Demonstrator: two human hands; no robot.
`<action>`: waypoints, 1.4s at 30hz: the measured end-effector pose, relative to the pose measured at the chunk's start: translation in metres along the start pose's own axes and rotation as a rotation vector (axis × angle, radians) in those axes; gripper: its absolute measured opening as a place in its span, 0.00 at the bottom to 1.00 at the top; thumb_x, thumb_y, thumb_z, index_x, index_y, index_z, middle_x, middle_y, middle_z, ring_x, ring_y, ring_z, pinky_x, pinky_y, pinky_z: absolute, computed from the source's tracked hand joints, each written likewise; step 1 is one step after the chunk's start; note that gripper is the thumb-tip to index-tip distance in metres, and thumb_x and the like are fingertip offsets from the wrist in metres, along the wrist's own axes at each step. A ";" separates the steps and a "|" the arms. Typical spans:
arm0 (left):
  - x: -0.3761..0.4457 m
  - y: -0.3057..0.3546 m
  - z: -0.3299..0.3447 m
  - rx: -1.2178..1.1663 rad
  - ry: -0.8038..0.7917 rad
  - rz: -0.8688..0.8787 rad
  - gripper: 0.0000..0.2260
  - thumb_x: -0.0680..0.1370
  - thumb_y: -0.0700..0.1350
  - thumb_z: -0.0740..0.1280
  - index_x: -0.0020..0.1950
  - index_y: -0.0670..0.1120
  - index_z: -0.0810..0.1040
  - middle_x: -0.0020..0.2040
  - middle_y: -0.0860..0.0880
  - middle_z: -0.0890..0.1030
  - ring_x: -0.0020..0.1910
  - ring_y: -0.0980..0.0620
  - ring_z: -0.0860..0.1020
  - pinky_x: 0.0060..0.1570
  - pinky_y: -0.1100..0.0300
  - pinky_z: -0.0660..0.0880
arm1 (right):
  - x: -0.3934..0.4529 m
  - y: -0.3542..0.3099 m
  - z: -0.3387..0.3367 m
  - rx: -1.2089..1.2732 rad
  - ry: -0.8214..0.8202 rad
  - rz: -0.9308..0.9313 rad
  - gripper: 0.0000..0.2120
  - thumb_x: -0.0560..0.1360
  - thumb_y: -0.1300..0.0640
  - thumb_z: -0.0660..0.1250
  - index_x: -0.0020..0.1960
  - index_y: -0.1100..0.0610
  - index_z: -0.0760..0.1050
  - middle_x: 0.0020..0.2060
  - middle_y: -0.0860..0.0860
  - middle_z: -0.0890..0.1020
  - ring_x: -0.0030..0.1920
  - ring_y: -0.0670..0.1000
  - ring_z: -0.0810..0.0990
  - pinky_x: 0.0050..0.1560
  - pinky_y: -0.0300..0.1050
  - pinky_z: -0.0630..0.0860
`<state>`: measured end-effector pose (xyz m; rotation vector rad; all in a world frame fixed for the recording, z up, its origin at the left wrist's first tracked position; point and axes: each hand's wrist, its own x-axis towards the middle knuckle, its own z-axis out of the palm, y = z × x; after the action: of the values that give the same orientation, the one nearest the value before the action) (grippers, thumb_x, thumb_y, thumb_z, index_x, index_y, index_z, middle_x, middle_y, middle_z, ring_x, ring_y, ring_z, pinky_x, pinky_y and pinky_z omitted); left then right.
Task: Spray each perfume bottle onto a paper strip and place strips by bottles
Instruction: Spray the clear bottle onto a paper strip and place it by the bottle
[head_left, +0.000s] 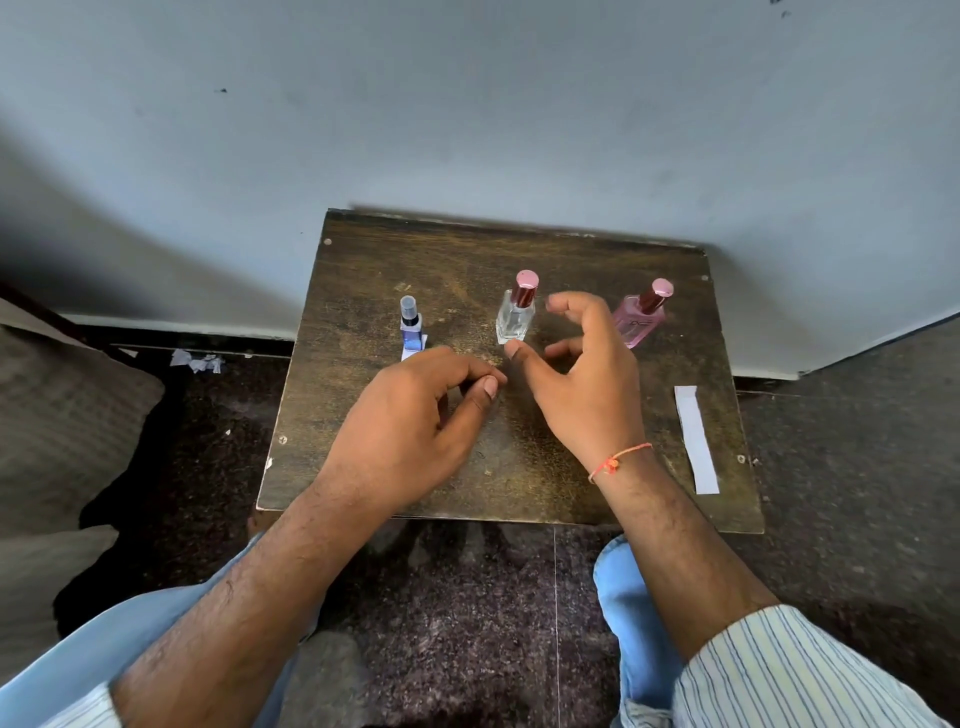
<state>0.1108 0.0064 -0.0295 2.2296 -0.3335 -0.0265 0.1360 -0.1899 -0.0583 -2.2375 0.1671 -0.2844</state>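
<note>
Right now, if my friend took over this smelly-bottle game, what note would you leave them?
Left hand: loosely curled over the table, nothing visible in its grip.
Right hand: open, empty, reaching toward the clear bottle but not touching it.
Three bottles stand in a row: blue bottle left, clear one in the middle, pink bottle right.
Done, it seems: a small strip already lies by the blue bottle.
Left: no strips show by the clear and pink bottles. One long paper strip waits at the table's right edge.
</note>
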 end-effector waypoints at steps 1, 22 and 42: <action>0.000 0.000 0.000 0.001 0.007 0.003 0.07 0.84 0.51 0.69 0.58 0.55 0.87 0.45 0.59 0.83 0.38 0.55 0.80 0.37 0.59 0.77 | 0.002 0.000 0.000 0.021 -0.032 0.007 0.28 0.76 0.49 0.81 0.72 0.48 0.75 0.65 0.38 0.82 0.48 0.47 0.85 0.51 0.52 0.84; 0.003 -0.005 -0.009 -0.325 0.060 -0.051 0.14 0.82 0.50 0.74 0.68 0.54 0.80 0.43 0.55 0.82 0.26 0.53 0.71 0.28 0.59 0.71 | -0.026 -0.023 -0.032 0.091 -0.255 -0.027 0.17 0.77 0.49 0.80 0.65 0.45 0.84 0.48 0.42 0.88 0.43 0.47 0.85 0.44 0.53 0.85; 0.012 0.009 0.008 -0.687 -0.003 -0.054 0.04 0.85 0.46 0.70 0.56 0.50 0.85 0.46 0.54 0.85 0.32 0.28 0.70 0.29 0.38 0.67 | -0.044 0.009 -0.063 0.114 -0.347 -0.124 0.18 0.77 0.53 0.79 0.64 0.41 0.82 0.53 0.40 0.85 0.44 0.50 0.82 0.38 0.37 0.75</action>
<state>0.1196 -0.0083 -0.0261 1.5559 -0.2207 -0.1509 0.0767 -0.2329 -0.0334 -2.1493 -0.1698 0.0312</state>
